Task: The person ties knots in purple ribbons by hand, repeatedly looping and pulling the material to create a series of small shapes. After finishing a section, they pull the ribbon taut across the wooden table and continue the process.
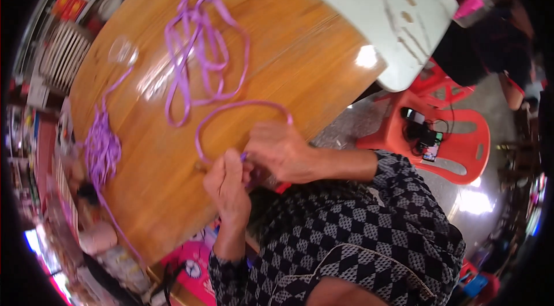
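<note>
Checkered sleeves [369,219], glossy purple ribbon [199,46]

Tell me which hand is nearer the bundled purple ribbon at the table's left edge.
Left. The left hand sits at the table's near edge, right of the ribbon bundle. The right hand is farther right, beside the left hand, pinching the ribbon loop with it.
</note>
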The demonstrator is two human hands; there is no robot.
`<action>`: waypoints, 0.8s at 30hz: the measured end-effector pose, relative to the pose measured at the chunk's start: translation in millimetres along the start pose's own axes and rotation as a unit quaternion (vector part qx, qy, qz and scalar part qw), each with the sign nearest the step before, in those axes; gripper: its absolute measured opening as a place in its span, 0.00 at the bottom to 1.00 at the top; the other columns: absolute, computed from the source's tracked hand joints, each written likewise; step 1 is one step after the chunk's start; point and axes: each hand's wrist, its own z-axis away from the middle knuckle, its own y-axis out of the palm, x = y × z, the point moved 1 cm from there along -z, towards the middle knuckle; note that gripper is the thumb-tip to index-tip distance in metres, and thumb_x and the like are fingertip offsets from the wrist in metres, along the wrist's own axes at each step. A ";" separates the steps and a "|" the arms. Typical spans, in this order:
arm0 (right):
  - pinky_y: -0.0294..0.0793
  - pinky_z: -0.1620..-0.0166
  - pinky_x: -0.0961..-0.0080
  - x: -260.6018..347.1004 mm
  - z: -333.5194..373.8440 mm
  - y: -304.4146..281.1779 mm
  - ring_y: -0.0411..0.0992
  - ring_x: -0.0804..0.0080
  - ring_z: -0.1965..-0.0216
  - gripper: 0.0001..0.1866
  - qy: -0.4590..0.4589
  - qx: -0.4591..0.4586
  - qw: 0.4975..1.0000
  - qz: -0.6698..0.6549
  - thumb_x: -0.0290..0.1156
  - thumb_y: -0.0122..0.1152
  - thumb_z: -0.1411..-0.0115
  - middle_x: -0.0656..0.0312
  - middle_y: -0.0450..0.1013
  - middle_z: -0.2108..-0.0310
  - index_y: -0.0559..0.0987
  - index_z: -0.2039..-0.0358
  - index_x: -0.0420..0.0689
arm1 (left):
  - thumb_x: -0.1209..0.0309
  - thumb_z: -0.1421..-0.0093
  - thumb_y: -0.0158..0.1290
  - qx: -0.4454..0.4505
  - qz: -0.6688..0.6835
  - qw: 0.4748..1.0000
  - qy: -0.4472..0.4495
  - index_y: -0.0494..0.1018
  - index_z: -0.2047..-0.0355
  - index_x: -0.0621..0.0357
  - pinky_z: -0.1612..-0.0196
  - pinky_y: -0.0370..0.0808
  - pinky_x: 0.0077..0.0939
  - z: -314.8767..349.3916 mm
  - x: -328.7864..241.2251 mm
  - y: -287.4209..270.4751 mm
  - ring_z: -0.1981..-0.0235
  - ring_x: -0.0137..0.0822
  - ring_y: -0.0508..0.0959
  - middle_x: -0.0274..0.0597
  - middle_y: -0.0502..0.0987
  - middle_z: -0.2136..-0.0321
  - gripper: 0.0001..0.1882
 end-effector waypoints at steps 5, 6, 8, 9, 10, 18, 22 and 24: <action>0.61 0.74 0.66 9.1 -9.2 -8.4 0.63 0.59 0.77 0.04 -0.014 0.019 1.000 0.014 0.22 0.56 0.53 0.58 0.62 0.81 0.70 0.79 0.40 | 0.61 0.39 0.47 0.022 0.091 0.993 -0.072 0.70 0.81 0.63 0.82 0.55 0.13 -0.7 -8.0 -7.2 0.85 0.18 0.61 0.31 0.68 0.85 0.19; 0.61 0.74 0.67 10.5 -9.1 -7.9 0.63 0.59 0.77 0.04 -0.011 0.027 0.999 0.032 0.21 0.56 0.56 0.58 0.62 0.81 0.70 0.79 0.39 | 0.60 0.39 0.47 0.056 0.084 0.993 -0.064 0.70 0.81 0.62 0.82 0.55 0.12 -0.4 -6.3 -9.0 0.85 0.18 0.61 0.31 0.67 0.86 0.19; 0.60 0.74 0.67 11.8 -7.9 -5.5 0.62 0.58 0.78 0.05 -0.010 0.036 0.998 0.051 0.20 0.56 0.58 0.57 0.61 0.82 0.70 0.79 0.39 | 0.61 0.39 0.47 0.054 0.065 0.995 -0.050 0.70 0.81 0.62 0.82 0.55 0.13 -0.3 2.9 -12.4 0.84 0.18 0.61 0.30 0.67 0.86 0.19; 0.59 0.74 0.66 11.6 -7.2 -4.1 0.61 0.59 0.78 0.06 -0.026 0.036 0.996 0.072 0.21 0.55 0.62 0.57 0.60 0.82 0.68 0.82 0.41 | 0.61 0.39 0.48 0.056 0.046 0.997 -0.034 0.70 0.82 0.62 0.81 0.55 0.13 -0.7 5.7 -13.2 0.84 0.19 0.60 0.30 0.66 0.86 0.19; 0.58 0.74 0.65 13.1 -6.4 -2.6 0.60 0.59 0.78 0.08 -0.042 0.035 0.994 0.093 0.22 0.54 0.67 0.57 0.59 0.82 0.65 0.85 0.42 | 0.61 0.39 0.48 0.055 0.046 0.997 -0.035 0.70 0.82 0.62 0.81 0.55 0.13 0.9 5.7 -13.1 0.84 0.19 0.60 0.30 0.66 0.86 0.19; 0.58 0.75 0.65 19.7 -7.1 -2.1 0.60 0.59 0.78 0.09 -0.063 0.064 0.988 0.129 0.22 0.55 0.69 0.57 0.59 0.82 0.65 0.86 0.42 | 0.64 0.40 0.49 0.091 -0.035 0.995 -0.006 0.71 0.80 0.62 0.80 0.56 0.12 1.8 -5.2 -11.8 0.84 0.19 0.61 0.28 0.65 0.86 0.16; 0.62 0.75 0.73 2.5 -36.8 -15.0 0.65 0.60 0.77 0.07 -0.045 0.120 0.990 0.062 0.21 0.59 0.61 0.57 0.63 0.81 0.70 0.80 0.39 | 0.63 0.39 0.48 0.113 0.031 0.993 -0.016 0.72 0.75 0.64 0.79 0.59 0.11 -10.1 -5.2 -26.7 0.82 0.20 0.64 0.30 0.68 0.84 0.15; 0.64 0.74 0.78 -3.9 -74.0 -27.9 0.68 0.69 0.76 0.06 0.044 0.102 0.994 0.005 0.28 0.60 0.52 0.61 0.68 0.81 0.74 0.78 0.40 | 0.62 0.40 0.48 0.076 0.099 0.992 0.034 0.72 0.68 0.64 0.78 0.61 0.11 -10.9 -14.0 -36.5 0.81 0.20 0.65 0.33 0.71 0.79 0.15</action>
